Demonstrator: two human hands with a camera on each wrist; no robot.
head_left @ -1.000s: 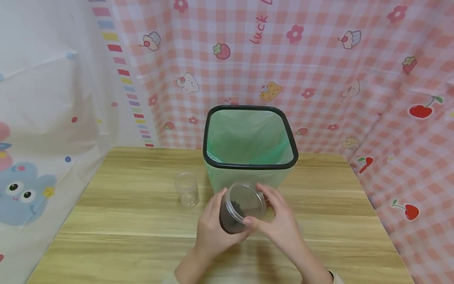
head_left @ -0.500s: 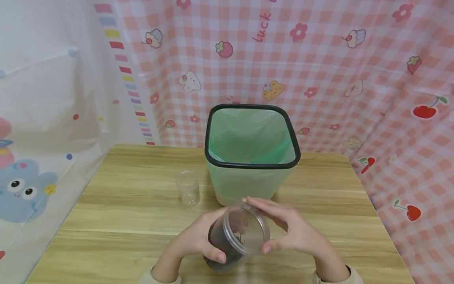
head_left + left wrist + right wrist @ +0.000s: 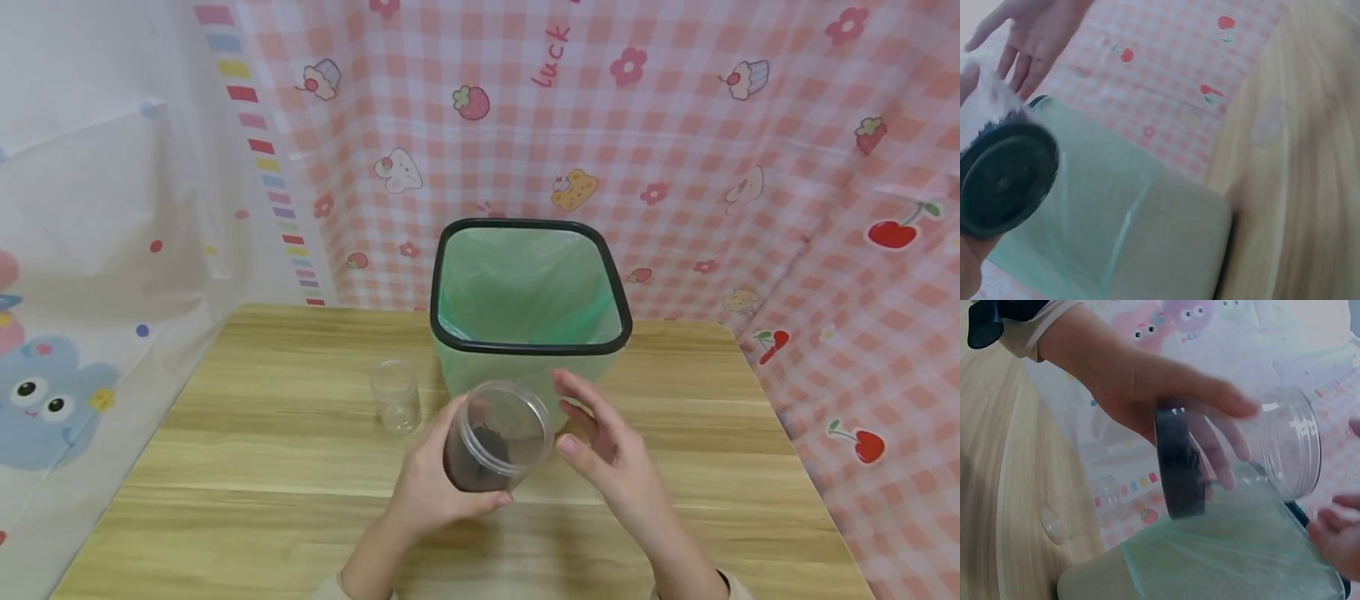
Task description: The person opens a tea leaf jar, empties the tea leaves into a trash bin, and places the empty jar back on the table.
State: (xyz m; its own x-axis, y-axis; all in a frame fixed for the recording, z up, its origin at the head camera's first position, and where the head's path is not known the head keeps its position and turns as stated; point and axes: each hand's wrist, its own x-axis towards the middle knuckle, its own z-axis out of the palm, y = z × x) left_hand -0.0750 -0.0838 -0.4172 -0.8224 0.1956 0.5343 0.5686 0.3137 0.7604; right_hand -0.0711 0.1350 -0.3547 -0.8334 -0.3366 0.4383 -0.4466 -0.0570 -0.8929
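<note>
My left hand (image 3: 429, 487) grips a clear jar (image 3: 495, 468), tilted over the front of the table, its rim facing up and toward the right. Dark, loose material (image 3: 1180, 469) fills the jar's base end; its kind is unclear. I cannot tell whether a clear lid covers the mouth. Just right of the rim, apart from it, is my right hand (image 3: 613, 462), fingers loosely bent around nothing. In the left wrist view the jar's dark round bottom (image 3: 1010, 178) faces the camera. A small clear cup (image 3: 397, 402) stands to the left on the table.
Behind the hands stands a pale green bin (image 3: 532, 348) with a black rim and a green liner bag. The wooden table (image 3: 270, 467) meets a pink checked cloth (image 3: 675, 150) at the back and right, with a white printed cloth at left.
The jar dipped toward me and tilted sideways, then came back up and forward in my left hand. My right hand has left the jar's rim and moved off to the right.
</note>
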